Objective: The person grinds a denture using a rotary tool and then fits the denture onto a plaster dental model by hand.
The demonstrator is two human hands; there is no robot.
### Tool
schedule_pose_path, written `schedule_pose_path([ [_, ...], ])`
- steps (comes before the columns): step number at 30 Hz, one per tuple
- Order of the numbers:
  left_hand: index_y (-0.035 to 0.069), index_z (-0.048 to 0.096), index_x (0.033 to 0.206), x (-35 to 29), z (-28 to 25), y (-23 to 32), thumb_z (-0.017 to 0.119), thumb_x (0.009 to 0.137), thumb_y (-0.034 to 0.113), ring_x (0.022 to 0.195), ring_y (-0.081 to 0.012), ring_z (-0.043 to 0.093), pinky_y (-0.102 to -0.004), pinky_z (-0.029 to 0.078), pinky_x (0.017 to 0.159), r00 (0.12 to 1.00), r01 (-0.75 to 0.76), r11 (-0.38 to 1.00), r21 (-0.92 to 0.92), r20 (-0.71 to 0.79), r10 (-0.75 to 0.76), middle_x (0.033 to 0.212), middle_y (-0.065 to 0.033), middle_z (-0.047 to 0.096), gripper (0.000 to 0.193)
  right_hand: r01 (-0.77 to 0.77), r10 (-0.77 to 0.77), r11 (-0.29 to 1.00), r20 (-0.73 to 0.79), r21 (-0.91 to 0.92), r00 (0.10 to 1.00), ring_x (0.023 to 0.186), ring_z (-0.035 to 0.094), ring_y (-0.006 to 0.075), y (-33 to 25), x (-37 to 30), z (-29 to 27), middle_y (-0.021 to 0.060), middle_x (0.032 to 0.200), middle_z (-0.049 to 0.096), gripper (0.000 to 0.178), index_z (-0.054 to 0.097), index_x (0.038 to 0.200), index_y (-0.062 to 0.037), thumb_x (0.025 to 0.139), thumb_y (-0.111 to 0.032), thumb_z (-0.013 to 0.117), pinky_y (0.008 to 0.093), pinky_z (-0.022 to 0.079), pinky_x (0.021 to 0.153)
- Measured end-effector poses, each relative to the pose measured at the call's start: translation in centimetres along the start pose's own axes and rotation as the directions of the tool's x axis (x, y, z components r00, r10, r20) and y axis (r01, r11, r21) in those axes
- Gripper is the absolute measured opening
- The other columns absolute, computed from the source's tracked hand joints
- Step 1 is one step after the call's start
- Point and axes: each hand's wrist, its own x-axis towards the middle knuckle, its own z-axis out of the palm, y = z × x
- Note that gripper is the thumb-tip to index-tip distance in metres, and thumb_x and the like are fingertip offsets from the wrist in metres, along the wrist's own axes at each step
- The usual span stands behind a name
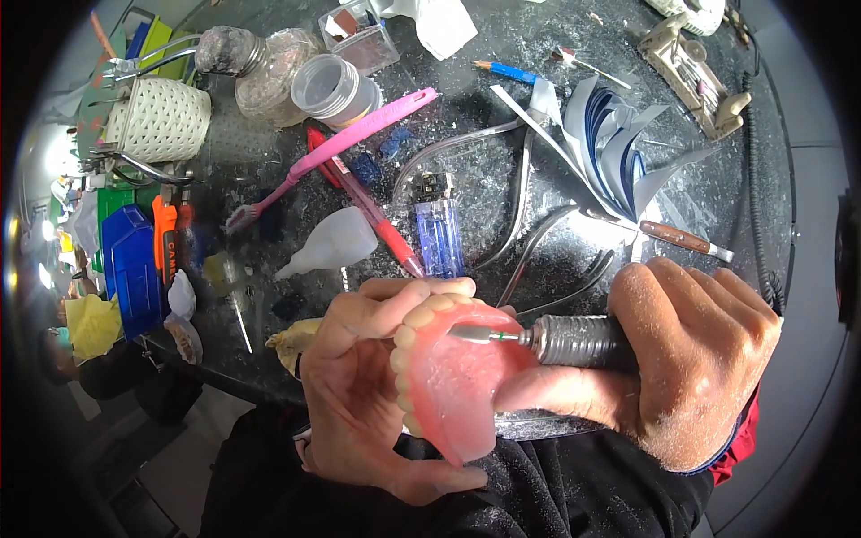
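A pink denture [466, 381] with a row of cream teeth is held at the table's near edge. My left hand [359, 386] is closed around its toothed side, fingers along the top and thumb at the bottom. In my right hand [691, 368] is a dark ribbed rotary handpiece [583, 342], gripped like a pen. Its metal bur [471, 334] lies over the denture's inner surface and seems to touch it. My right thumb rests against the denture's right side. Pale dust coats my right hand.
A purple lighter [439, 235], a red pen [381, 224], a pink toothbrush [332, 152] and a translucent dropper cup [330, 242] lie beyond my hands. Farther right are fanned strips [610, 148] and a wooden-handled tool [686, 240]. A white basket [161, 118] stands at left.
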Motion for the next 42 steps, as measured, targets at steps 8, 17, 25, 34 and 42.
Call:
schedule_pose_path([
  [8, 0.0, 0.034, 0.128, 0.1, -0.1, 0.47, 0.087, 0.043, 0.001, 0.113, -0.0339, 0.05, -0.0424, 0.047, 0.093, 0.994, 0.106, 0.968, -0.229, 0.015, -0.106, 0.126, -0.0239, 0.041, 0.1, -0.015, 0.015, 1.0, 0.002, -0.019, 1.0, 0.037, 0.038, 0.0194, 0.45, -0.14, 0.07, 0.0032, 0.044, 0.032, 0.07, 0.034, 0.052, -0.0081, 0.045, -0.072, 0.062, 0.0315, 0.028, 0.04],
  [17, -0.011, 0.034, 0.121, 0.29, -0.29, -0.19, 0.084, 0.034, 0.049, 0.09, -0.029, 0.059, -0.0467, 0.053, 0.08, 1.0, -0.014, 0.994, 0.106, 0.026, 0.011, 0.111, -0.0201, 0.045, 0.117, -0.002, 0.001, 1.0, -0.049, -0.029, 0.999, 0.036, 0.037, 0.0197, 0.41, -0.24, 0.45, 0.0026, 0.043, 0.03, 0.071, 0.031, 0.051, -0.0085, 0.045, -0.071, 0.065, 0.0314, 0.027, 0.04],
  [25, -0.011, 0.03, 0.123, 0.42, -0.32, 0.27, 0.085, 0.037, 0.052, 0.087, -0.0348, 0.061, -0.0473, 0.053, 0.081, 0.996, -0.074, 0.971, 0.226, 0.069, 0.059, 0.114, -0.0206, 0.041, 0.121, 0.002, -0.005, 0.996, -0.033, -0.093, 0.999, 0.036, 0.031, 0.0178, 0.93, -0.45, -0.43, 0.0013, 0.043, 0.028, 0.073, 0.03, 0.051, -0.0098, 0.04, -0.07, 0.07, 0.0303, 0.025, 0.04],
  [34, -0.005, 0.033, 0.122, 0.17, 0.51, 0.59, 0.088, 0.042, 0.0, 0.114, -0.0364, 0.05, -0.0431, 0.05, 0.091, 0.997, 0.047, 0.976, -0.213, -0.05, -0.059, 0.124, -0.0229, 0.04, 0.097, -0.007, 0.006, 0.999, -0.022, -0.04, 1.0, 0.038, 0.04, 0.0196, 0.46, -0.38, 0.14, 0.0033, 0.046, 0.033, 0.07, 0.032, 0.052, -0.0076, 0.048, -0.07, 0.066, 0.0313, 0.027, 0.04],
  [42, -0.003, 0.035, 0.121, 0.19, 0.23, 0.34, 0.088, 0.041, -0.001, 0.113, -0.0377, 0.05, -0.0452, 0.049, 0.091, 1.0, 0.003, 0.987, -0.162, -0.022, -0.007, 0.124, -0.0226, 0.04, 0.096, 0.01, -0.01, 1.0, -0.038, -0.015, 0.999, 0.037, 0.039, 0.0188, 0.62, -0.39, 0.22, 0.0027, 0.045, 0.034, 0.069, 0.032, 0.052, -0.0084, 0.048, -0.068, 0.067, 0.032, 0.027, 0.04],
])
